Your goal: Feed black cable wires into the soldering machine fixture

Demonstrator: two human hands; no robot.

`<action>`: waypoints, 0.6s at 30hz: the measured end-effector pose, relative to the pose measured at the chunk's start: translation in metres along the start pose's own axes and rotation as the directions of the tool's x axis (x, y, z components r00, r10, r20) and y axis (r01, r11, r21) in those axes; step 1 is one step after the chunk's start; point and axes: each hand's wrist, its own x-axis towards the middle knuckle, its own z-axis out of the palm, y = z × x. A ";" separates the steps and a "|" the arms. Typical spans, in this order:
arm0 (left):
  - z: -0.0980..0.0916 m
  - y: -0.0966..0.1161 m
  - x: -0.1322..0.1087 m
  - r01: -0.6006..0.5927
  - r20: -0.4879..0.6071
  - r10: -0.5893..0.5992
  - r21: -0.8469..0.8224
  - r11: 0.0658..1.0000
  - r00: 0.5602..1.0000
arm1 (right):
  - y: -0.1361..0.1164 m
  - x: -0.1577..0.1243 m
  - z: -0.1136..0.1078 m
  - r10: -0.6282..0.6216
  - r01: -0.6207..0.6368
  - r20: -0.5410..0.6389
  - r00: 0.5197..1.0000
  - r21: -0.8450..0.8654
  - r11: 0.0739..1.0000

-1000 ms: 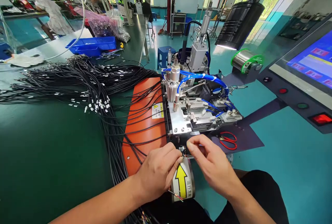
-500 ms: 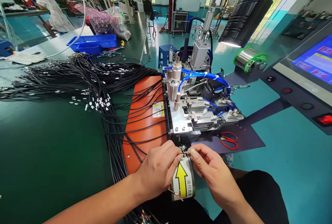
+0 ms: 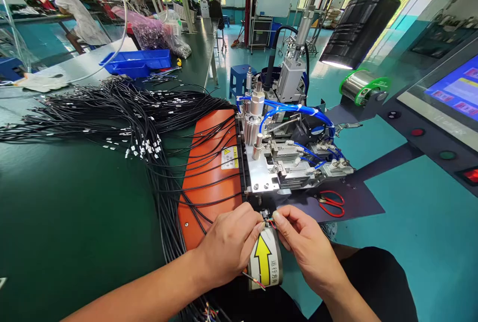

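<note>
Close together at the near end of the machine point(image 3: 259, 170), both my hands work at the end of a black cable. My left hand point(image 3: 231, 242) is closed in a pinch by the cable's stripped end, its cable mostly hidden behind the fingers. Between finger and thumb, my right hand point(image 3: 304, 247) pinches the thin coloured wires point(image 3: 270, 221). Just below the fingertips is a rounded end piece with a yellow arrow label point(image 3: 264, 262). Under my left hand another cable end point(image 3: 256, 280) sticks out with bare coloured wires.
Several black cables cross the orange cover point(image 3: 209, 158) from a large cable pile point(image 3: 112, 103) on the green table. Red-handled scissors point(image 3: 331, 203) lie right of the machine. A solder spool point(image 3: 364, 87), a black lamp point(image 3: 360, 28) and a control screen point(image 3: 457, 85) stand at right. Two people sit far left.
The whole view has shifted slightly. My hands keep nearly the same pose, both still pinching at the wires.
</note>
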 end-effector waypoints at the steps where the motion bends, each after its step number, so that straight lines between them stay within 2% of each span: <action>1: 0.000 0.000 0.000 0.004 0.001 -0.004 0.004 1.000 1.000 | 0.001 0.000 0.000 -0.006 0.006 -0.003 1.000 -0.003 1.000; 5: -0.005 0.002 0.001 0.043 0.035 -0.044 0.018 0.999 0.998 | 0.004 0.002 -0.002 -0.005 0.005 -0.019 1.000 -0.008 1.000; 9: -0.022 0.008 0.003 0.089 0.116 -0.088 0.003 0.996 0.989 | 0.007 0.005 -0.002 -0.008 0.007 -0.037 0.999 -0.022 1.000; 12: -0.031 0.007 0.001 0.080 0.145 -0.079 0.001 0.997 0.986 | 0.010 0.008 -0.002 -0.018 0.017 -0.051 0.999 -0.035 0.999; 18: -0.020 -0.010 -0.005 -0.030 0.029 0.028 0.095 0.995 0.999 | 0.014 0.014 -0.001 -0.026 0.016 -0.094 0.995 -0.108 0.994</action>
